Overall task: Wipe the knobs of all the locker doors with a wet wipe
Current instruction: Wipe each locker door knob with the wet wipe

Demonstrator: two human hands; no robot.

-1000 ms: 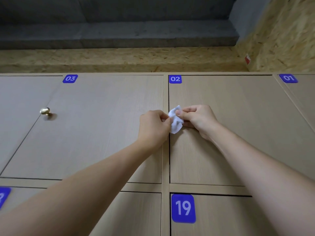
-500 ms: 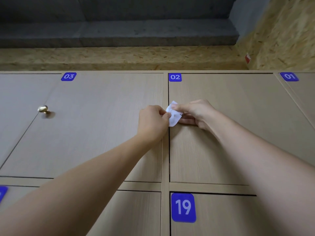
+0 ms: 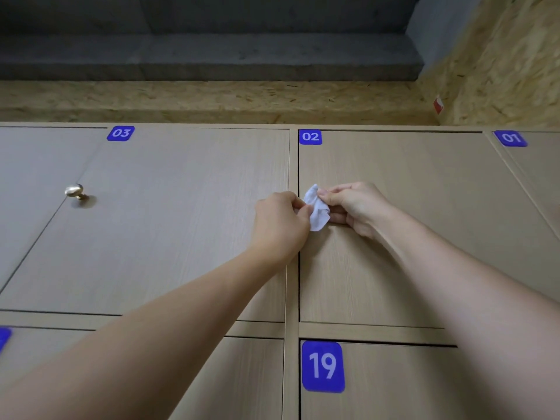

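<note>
At door 02 (image 3: pixel 409 207) — two hands pinch one wipe (image 3: pixel 316 209).

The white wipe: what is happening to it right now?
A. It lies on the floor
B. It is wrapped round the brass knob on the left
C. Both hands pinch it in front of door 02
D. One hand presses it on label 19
C: the white wipe is pinched between the left hand and the right hand in front of door 02, well away from the brass knob.

door 02 knob (image 3: pixel 318 212): hidden by wet wipe (image 3: pixel 316 213) | bottom-left label (image 3: pixel 4 339): cut off
</note>
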